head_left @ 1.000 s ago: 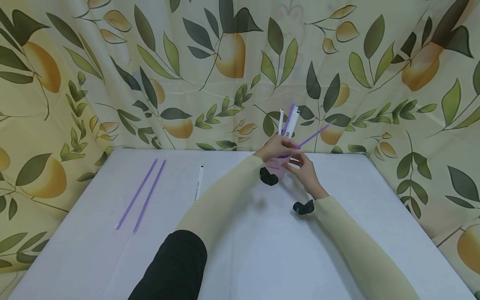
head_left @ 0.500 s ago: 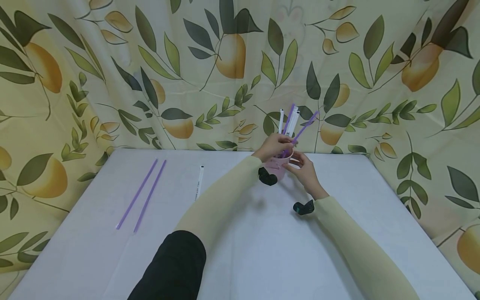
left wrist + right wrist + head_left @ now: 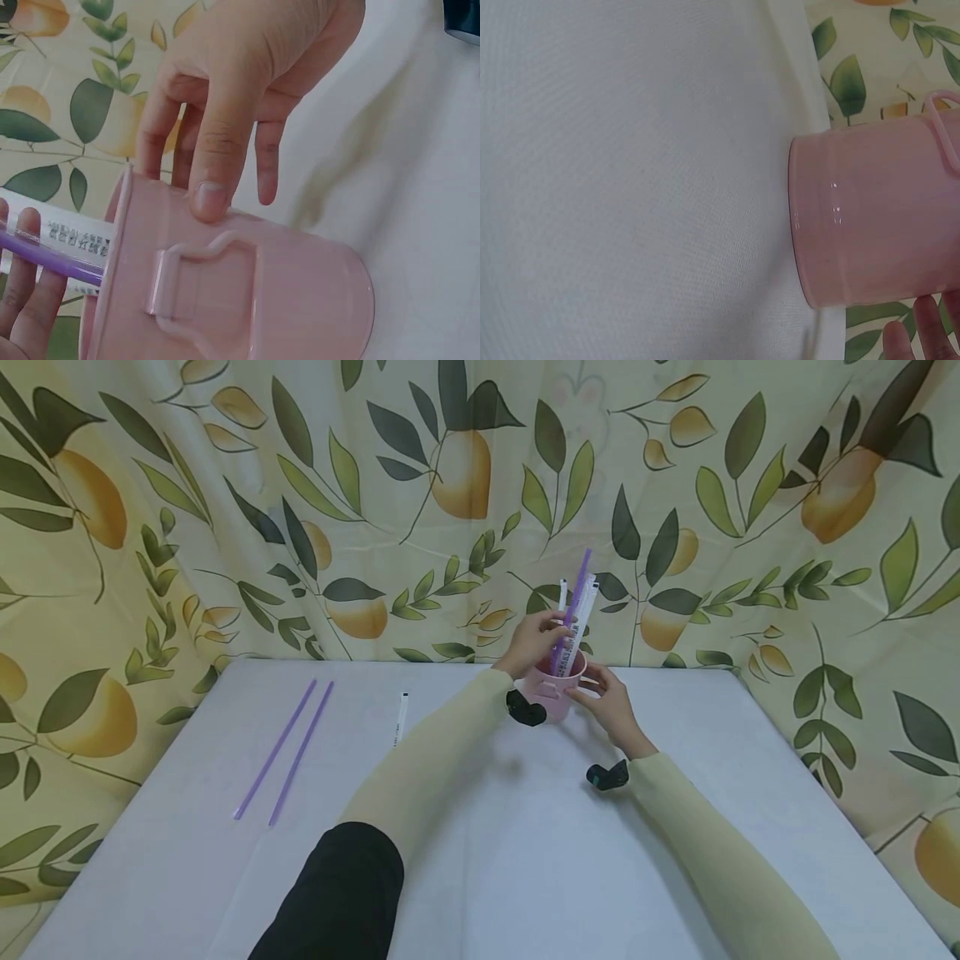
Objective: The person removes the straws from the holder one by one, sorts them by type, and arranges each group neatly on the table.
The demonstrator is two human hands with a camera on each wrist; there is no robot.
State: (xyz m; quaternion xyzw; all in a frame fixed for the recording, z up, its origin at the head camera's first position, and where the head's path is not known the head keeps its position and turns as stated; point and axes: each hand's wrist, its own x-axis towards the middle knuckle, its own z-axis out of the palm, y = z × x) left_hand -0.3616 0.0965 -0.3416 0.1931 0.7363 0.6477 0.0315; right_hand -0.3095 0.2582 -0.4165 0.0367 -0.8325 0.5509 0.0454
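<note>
There is one table (image 3: 510,868) and one pink pail (image 3: 558,697). Two purple straws (image 3: 275,749) lie outside the pail, with one white printed stick (image 3: 401,718). Inside it stand at least two more white printed sticks and at least one more purple straw; they overlap, so neither exact number can be told. Hands (image 3: 534,645): two. Pale yellow sleeves (image 3: 712,847): two. Black wrist cameras (image 3: 527,708): two. Black sleeve (image 3: 337,889): one.
</note>
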